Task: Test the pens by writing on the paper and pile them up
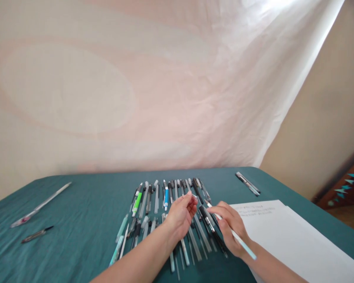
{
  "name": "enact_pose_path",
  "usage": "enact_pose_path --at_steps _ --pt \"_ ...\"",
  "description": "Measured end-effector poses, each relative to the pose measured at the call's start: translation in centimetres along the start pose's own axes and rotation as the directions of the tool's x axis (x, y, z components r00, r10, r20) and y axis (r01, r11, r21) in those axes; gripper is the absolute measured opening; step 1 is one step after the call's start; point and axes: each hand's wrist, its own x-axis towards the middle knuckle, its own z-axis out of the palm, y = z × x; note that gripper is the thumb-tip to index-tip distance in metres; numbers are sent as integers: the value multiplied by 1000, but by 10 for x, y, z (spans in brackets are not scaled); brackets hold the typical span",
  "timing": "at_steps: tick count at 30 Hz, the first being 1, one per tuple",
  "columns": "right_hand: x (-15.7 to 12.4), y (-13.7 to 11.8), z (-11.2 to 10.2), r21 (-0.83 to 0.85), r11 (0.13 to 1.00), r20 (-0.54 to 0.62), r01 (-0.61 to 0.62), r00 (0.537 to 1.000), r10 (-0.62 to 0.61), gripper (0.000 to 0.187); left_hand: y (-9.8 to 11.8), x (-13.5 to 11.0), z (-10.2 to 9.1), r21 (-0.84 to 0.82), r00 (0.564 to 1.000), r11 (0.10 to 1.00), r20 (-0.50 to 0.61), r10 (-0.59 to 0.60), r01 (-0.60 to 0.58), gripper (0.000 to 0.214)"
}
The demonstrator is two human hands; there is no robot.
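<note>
My right hand grips a slim white pen with a pale blue end, its dark tip pointing up and left. Beside it, my left hand is closed in a pinch around a small clear, whitish piece that looks like a pen cap; the fingers hide most of it. Both hands hover over two rows of pens. In the far row are a green pen and a blue-and-white pen. Black and clear pens lie in the near row between the hands, partly covered by my left forearm.
White paper sheets with handwriting lie at the right. Behind them is a pack of pens. On the left lie a long clear sleeve and a dark pen. A pale cloth hangs behind the green-covered table.
</note>
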Motion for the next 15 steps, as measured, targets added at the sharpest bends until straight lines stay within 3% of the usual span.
enact_pose_path --at_steps 5,15 --pt "-2 1 6 22 1000 -38 -3 999 3 17 -5 -2 0 0 1000 1000 -1 -29 29 13" --pt "-1 -1 7 42 998 -11 -39 999 40 13 -14 -11 4 95 993 995 118 1 -12 20"
